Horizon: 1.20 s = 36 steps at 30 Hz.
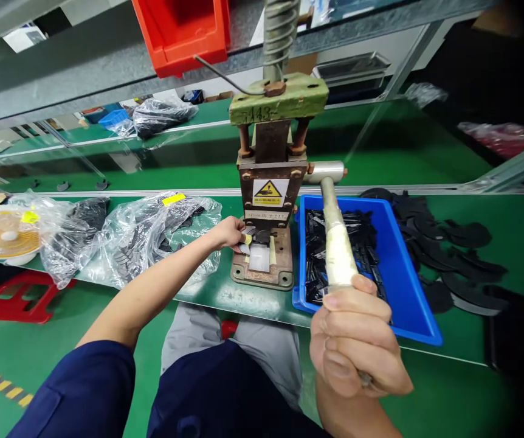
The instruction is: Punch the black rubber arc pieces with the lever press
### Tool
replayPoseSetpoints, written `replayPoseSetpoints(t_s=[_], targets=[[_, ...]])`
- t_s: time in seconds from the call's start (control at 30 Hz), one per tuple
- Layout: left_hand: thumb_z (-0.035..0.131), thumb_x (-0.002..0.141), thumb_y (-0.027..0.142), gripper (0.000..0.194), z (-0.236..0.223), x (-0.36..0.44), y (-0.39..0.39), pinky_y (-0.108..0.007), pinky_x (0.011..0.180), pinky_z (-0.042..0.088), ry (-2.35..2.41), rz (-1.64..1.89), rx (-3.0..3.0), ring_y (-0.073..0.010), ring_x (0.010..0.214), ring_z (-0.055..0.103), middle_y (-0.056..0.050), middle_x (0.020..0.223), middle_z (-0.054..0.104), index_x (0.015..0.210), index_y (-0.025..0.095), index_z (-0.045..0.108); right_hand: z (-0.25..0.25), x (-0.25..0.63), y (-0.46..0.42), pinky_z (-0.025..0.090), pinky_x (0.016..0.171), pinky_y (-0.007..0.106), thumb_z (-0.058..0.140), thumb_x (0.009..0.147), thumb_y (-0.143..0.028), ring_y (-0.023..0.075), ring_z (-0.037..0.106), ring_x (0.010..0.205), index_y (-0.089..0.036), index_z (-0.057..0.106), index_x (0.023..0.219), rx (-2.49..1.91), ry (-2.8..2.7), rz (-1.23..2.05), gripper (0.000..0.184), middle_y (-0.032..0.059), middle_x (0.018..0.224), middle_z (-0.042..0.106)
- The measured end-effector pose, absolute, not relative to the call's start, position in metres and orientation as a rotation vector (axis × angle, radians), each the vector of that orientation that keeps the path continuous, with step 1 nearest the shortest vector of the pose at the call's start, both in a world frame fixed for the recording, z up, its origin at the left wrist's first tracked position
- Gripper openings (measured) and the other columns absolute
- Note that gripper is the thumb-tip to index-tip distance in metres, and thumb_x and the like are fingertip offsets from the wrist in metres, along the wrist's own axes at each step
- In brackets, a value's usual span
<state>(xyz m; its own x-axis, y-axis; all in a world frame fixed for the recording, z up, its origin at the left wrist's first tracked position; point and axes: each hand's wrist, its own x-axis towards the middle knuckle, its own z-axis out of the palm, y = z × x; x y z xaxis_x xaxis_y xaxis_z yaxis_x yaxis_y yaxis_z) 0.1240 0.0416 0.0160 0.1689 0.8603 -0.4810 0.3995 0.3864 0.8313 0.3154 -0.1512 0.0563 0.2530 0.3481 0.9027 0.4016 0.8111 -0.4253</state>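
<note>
A hand-operated lever press [270, 188] stands on the green table in front of me, with a warning sign on its face. Wrapped round the press's lever handle [338, 249] is my right hand [360, 340], raised close to the camera. My left hand [233, 233] is at the left side of the press base [279, 258], fingers pinched together just below the ram. What those fingers hold is too small and partly hidden to name. Beside the fingertips lie a dark part [262, 236] and a pale plate [259, 258] on the base.
Right of the press is a blue bin [399, 267] of small black parts, with flat black curved pieces [453, 243] beyond it. Clear plastic bags [148, 234] of dark parts and a yellow fan [4, 234] are to the left. A red bin [184, 36] hangs above.
</note>
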Motion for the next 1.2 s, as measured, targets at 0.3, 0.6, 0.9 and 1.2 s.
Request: replayPoseSetpoints(t_s=[0.3, 0.6, 0.9, 1.2], targets=[[0.075, 0.076, 0.012, 0.027, 0.019, 0.121, 0.032, -0.026, 0.06, 0.061, 1.399, 0.382, 1.144, -0.0111, 0.049, 0.062, 0.003, 0.051, 0.056, 0.064, 0.014, 0.051, 0.061, 0.301, -0.131, 0.048, 0.083, 0.047, 0.058, 0.078, -0.022, 0.015, 0.058, 0.065, -0.018, 0.041, 0.055, -0.539, -1.169, -0.187, 0.029, -0.0041, 0.056, 0.054], [0.062, 0.087, 0.024, 0.012, 0.011, 0.059, 0.044, -0.024, 0.065, 0.057, 1.619, 0.625, 1.407, -0.0126, 0.063, 0.069, -0.006, 0.081, 0.072, 0.094, 0.014, 0.064, 0.06, 0.301, -0.132, 0.05, 0.085, 0.051, 0.056, 0.073, -0.019, 0.0171, 0.056, 0.063, -0.02, 0.045, 0.056, -0.532, -1.182, -0.201, 0.02, -0.0033, 0.055, 0.053], [0.055, 0.084, 0.018, 0.029, 0.005, -0.052, 0.054, -0.037, 0.099, 0.049, 2.074, 0.394, 1.922, -0.0285, 0.11, 0.065, -0.013, 0.112, 0.073, 0.104, 0.017, 0.075, 0.056, 0.301, -0.123, 0.052, 0.081, 0.044, 0.056, 0.066, -0.018, 0.0144, 0.057, 0.058, -0.019, 0.039, 0.05, -0.433, -1.131, -0.236, 0.023, -0.0033, 0.052, 0.052], [0.047, 0.087, 0.018, 0.038, -0.009, -0.039, 0.063, -0.045, 0.108, 0.042, 2.071, 0.181, 2.24, -0.0338, 0.127, 0.05, -0.022, 0.131, 0.059, 0.114, 0.009, 0.071, 0.058, 0.299, -0.128, 0.05, 0.082, 0.046, 0.056, 0.07, -0.019, 0.0152, 0.057, 0.061, -0.019, 0.04, 0.052, -0.533, -1.142, -0.238, 0.024, -0.0037, 0.052, 0.052]])
